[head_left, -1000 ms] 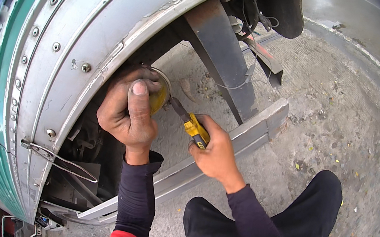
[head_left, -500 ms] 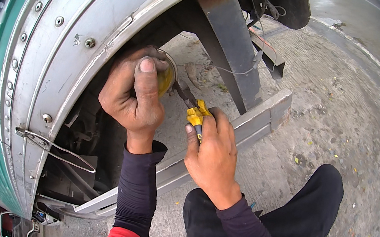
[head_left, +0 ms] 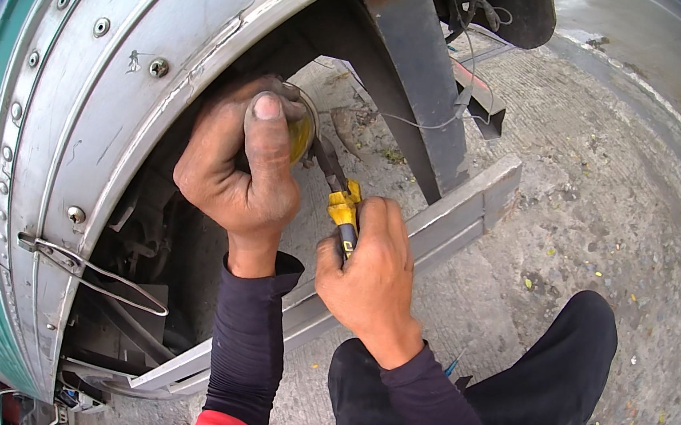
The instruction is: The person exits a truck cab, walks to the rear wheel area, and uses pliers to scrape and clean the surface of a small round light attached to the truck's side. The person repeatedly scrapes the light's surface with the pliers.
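My left hand (head_left: 240, 164) is closed around a round yellow piece with a metal rim (head_left: 303, 136), perhaps a lamp; its far side is hidden behind my fingers. In my right hand (head_left: 372, 276) is a pair of pliers (head_left: 342, 207) with yellow and dark handles. The dark jaws of the pliers point up and left, against or very near the rim. Whether they grip anything between them is too small to tell. Both hands work beside the curved edge of a silver vehicle panel (head_left: 123, 86).
A dark metal bracket (head_left: 424, 64) slopes down behind the pliers to a long grey metal beam (head_left: 457, 214). Thin wires (head_left: 457, 110) hang near it. A bent wire loop (head_left: 104, 277) sticks out from the panel's lower part. Concrete ground (head_left: 573, 224) lies below, with my dark-trousered leg (head_left: 549, 365) at right.
My right hand has moved slightly left and toward me, and the plier handles look closer together. My left hand stays nearly in place on the round yellow piece.
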`<state>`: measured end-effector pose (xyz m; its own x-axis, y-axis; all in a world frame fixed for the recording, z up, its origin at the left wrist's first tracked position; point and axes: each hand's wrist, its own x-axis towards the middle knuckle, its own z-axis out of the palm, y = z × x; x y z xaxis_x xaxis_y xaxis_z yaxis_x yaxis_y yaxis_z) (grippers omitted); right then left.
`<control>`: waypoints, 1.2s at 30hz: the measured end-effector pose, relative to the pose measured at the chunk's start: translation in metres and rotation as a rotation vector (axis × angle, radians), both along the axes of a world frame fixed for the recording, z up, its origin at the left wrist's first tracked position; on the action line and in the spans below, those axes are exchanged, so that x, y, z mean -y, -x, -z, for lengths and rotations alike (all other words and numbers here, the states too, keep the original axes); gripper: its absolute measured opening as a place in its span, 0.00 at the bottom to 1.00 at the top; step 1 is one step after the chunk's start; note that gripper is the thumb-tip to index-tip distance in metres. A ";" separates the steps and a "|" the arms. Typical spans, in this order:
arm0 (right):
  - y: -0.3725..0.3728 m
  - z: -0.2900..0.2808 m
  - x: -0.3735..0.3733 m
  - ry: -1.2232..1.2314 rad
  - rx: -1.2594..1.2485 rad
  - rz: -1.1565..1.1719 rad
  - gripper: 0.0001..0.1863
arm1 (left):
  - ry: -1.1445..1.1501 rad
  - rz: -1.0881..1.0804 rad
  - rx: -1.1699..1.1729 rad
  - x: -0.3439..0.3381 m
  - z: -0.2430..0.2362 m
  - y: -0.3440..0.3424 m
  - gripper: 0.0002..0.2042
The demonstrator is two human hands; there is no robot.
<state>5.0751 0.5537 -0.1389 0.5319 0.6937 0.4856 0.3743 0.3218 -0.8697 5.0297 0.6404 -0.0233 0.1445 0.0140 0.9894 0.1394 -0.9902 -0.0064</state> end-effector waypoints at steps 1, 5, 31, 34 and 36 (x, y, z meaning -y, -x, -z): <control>0.003 0.001 -0.001 -0.007 -0.021 0.003 0.23 | 0.009 0.009 0.005 0.000 -0.001 -0.001 0.12; 0.010 0.003 -0.001 -0.054 -0.256 -0.007 0.28 | 0.010 -0.004 0.009 -0.001 0.001 -0.001 0.12; -0.028 0.028 -0.035 -0.131 -0.426 -0.570 0.22 | 0.031 0.040 -0.013 -0.001 0.002 -0.003 0.14; -0.033 0.026 -0.037 -0.151 -0.446 -0.650 0.20 | 0.008 -0.015 -0.034 0.001 -0.002 0.001 0.14; -0.030 0.026 -0.036 -0.182 -0.486 -0.603 0.17 | 0.010 -0.001 -0.034 0.000 -0.001 0.003 0.14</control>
<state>5.1048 0.5898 -0.1652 0.2712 0.8616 0.4290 -0.3175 0.5009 -0.8052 5.0264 0.6408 -0.0224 0.1779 0.0243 0.9838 0.1401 -0.9901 -0.0009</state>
